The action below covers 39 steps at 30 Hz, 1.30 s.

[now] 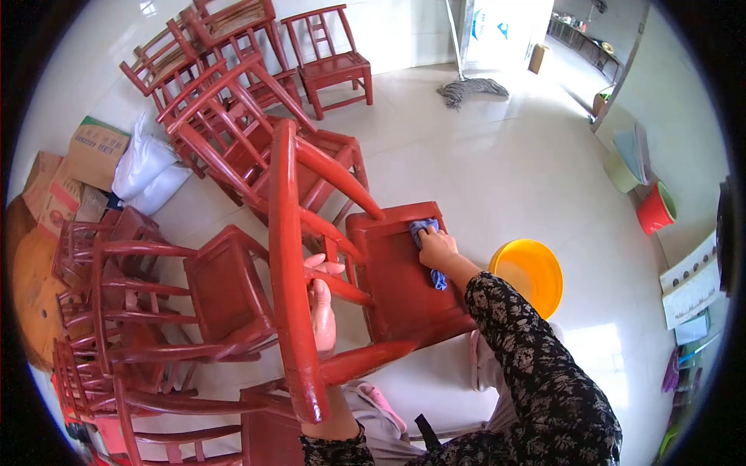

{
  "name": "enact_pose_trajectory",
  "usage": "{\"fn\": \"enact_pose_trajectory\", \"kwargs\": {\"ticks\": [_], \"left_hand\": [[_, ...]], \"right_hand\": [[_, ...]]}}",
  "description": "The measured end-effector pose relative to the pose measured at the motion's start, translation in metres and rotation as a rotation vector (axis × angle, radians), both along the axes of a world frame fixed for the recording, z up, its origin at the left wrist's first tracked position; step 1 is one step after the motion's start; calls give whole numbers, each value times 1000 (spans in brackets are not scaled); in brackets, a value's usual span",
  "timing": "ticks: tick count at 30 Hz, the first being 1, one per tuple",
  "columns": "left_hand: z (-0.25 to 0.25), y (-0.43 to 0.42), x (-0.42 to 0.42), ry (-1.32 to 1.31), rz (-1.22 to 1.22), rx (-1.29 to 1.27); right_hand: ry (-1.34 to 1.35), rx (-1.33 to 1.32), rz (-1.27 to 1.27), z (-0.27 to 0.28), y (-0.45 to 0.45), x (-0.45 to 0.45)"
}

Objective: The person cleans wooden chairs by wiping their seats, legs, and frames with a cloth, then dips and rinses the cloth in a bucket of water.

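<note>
A red wooden chair (392, 268) is directly in front of me, its backrest rising towards my face. My right hand (437, 250) presses a crumpled blue cloth (440, 280) onto the seat near its right edge. The fingers are closed around part of the cloth, and a loose end hangs below them. Behind the top rail, my left hand (323, 314) is wrapped around a slat of the backrest; the rail hides part of the hand. A yellow basin (548, 273) stands on the floor just right of the seat.
More red chairs (225, 291) crowd the left side, with others stacked at the back left. Cardboard boxes (95, 151) and a white sack (148, 172) lie by the left wall. A mop (472, 90) rests at the back. A red bucket (657, 208) sits along the right wall.
</note>
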<state>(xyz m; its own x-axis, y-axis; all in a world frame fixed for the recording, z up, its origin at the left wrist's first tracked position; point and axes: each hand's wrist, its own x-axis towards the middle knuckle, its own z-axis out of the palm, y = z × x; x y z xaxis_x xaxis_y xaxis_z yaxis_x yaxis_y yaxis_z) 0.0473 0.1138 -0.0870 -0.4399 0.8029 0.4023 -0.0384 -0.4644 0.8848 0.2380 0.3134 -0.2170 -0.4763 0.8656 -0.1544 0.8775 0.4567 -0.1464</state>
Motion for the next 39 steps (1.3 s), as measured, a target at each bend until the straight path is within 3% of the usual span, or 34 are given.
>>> {"fn": "enact_pose_trajectory", "kwargs": {"ticks": [7,9,11,13,17,19,22,26,29,31,34,38,39], "left_hand": [[-1,7,13,104,70,-18],[5,6,15,175,76,-26],[27,1,23,6,108,-230],[26,3,20,5,97,-231],[22,4,16,12,138,-240],[22,4,16,-23,172,-260],[22,3,14,-35,196,-268],[25,0,6,-126,193,-266],[19,0,0,-109,176,-248],[18,0,0,-117,162,-250],[16,1,2,-139,164,-222],[18,-3,1,-183,173,-202],[17,-3,-2,-177,180,-197]], "right_hand": [[-129,-125,-134,0,-7,13],[-203,-220,60,16,-19,28],[-172,-291,100,26,-15,42],[27,-335,-162,34,8,50],[324,-154,-299,12,71,44],[265,92,89,-37,105,37],[481,22,-65,-51,86,10],[620,-169,-19,-41,65,28],[569,-140,140,-42,25,53],[274,-104,331,-41,-8,73],[310,-47,467,-54,-56,102],[169,-72,516,-18,-124,126],[242,-247,365,-8,-134,123]]}}
